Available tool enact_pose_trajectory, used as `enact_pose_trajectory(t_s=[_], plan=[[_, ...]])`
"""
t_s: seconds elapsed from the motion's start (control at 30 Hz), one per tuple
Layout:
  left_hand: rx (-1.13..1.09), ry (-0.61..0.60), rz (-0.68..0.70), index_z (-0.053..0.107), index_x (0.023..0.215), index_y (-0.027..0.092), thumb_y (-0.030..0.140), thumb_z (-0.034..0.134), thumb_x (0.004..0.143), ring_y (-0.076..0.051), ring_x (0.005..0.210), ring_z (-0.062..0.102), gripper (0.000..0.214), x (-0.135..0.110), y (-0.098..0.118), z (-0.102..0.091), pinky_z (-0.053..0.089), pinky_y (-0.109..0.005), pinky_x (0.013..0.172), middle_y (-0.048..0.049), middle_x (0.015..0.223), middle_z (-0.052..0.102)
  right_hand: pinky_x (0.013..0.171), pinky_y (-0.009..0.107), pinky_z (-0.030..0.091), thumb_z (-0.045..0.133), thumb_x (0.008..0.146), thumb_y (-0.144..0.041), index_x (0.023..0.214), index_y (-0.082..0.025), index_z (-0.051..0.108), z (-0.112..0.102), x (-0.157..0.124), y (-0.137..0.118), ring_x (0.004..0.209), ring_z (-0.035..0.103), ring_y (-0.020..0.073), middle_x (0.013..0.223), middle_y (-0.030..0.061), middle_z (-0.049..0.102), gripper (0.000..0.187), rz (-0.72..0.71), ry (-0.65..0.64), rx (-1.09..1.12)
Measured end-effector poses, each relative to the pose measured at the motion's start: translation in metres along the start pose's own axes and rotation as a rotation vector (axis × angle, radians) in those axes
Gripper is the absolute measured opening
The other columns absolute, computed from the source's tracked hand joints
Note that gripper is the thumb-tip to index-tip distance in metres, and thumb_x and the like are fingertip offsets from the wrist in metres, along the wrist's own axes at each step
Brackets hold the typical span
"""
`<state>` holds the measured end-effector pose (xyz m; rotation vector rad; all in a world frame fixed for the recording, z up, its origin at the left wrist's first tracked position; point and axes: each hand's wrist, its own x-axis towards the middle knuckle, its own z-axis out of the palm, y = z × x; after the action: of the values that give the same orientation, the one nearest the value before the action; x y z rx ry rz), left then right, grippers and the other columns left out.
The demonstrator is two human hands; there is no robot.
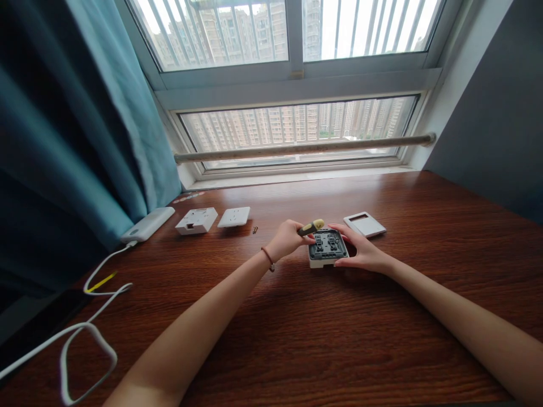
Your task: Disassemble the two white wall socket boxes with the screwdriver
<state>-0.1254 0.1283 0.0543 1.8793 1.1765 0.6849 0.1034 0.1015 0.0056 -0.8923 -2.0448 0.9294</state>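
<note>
A screwdriver (310, 228) with a yellow and black handle is in my left hand (287, 242), fingers closed round it. Its shaft and tip are hidden from me. Beneath it lies a wall switch module (327, 245) with a dark inner face, sitting on a white mounting box (317, 263). My right hand (360, 250) grips the right side of this box, thumb at the near edge and fingers at the far edge. Just behind that hand, a white cover frame (367, 225) with a rectangular slot rests on the table.
The brown wooden table (271, 339) reaches the window. Toward the left are a white mounting box (196, 221), a white socket panel (235, 217) and small brass-coloured screws (255, 230). A white power strip (148, 224) with a looping cable (102, 339) lies beside the blue curtain (139, 130).
</note>
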Motion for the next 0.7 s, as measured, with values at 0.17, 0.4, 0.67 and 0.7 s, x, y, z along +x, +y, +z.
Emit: enact_pose_trajectory(t_s=[0.17,0.4,0.67,0.7], plan=[[0.106,0.036,0.063,0.07,0.068,0.011,0.033,0.067,0.062,-0.012,0.056,0.049,0.023,0.0003,-0.0044,0.0006,0.036,-0.022,0.055,0.0015,0.055,0.058,0.104,0.046,0.031,0.075,0.06,-0.034,0.132,-0.027,0.032,-0.0001,0.0001,0.0006,0.125,0.036,0.0286,0.136,0.0083,0.038,0.084,0.0,-0.002,-0.002],[0.297,0.074,0.151,0.065,0.06,0.011,0.042,0.065,0.065,-0.009,0.053,0.038,0.031,0.0009,-0.0062,0.0009,0.027,-0.019,0.048,0.003,0.052,0.049,0.103,0.046,0.032,0.075,0.06,-0.035,0.132,-0.028,0.033,0.0001,0.0,-0.0004,0.124,0.038,0.0292,0.135,0.0083,0.039,0.083,0.002,0.002,0.006],[0.399,0.118,0.225,0.062,0.062,0.014,0.043,0.062,0.07,-0.009,0.052,0.037,0.03,-0.0026,0.0009,0.0002,0.025,-0.02,0.049,0.0031,0.054,0.05,0.103,0.044,0.033,0.075,0.061,-0.031,0.131,-0.027,0.032,-0.0002,0.0003,-0.0014,0.122,0.04,0.0271,0.134,0.0075,0.039,0.082,-0.006,-0.01,0.019],[0.415,0.124,0.242,0.062,0.063,0.014,0.043,0.061,0.071,-0.009,0.052,0.038,0.03,-0.0035,0.0015,0.0005,0.025,-0.02,0.049,0.0029,0.055,0.051,0.103,0.044,0.033,0.075,0.061,-0.031,0.131,-0.027,0.032,-0.0003,0.0002,-0.0017,0.122,0.04,0.0271,0.134,0.0075,0.039,0.082,-0.006,-0.009,0.019]])
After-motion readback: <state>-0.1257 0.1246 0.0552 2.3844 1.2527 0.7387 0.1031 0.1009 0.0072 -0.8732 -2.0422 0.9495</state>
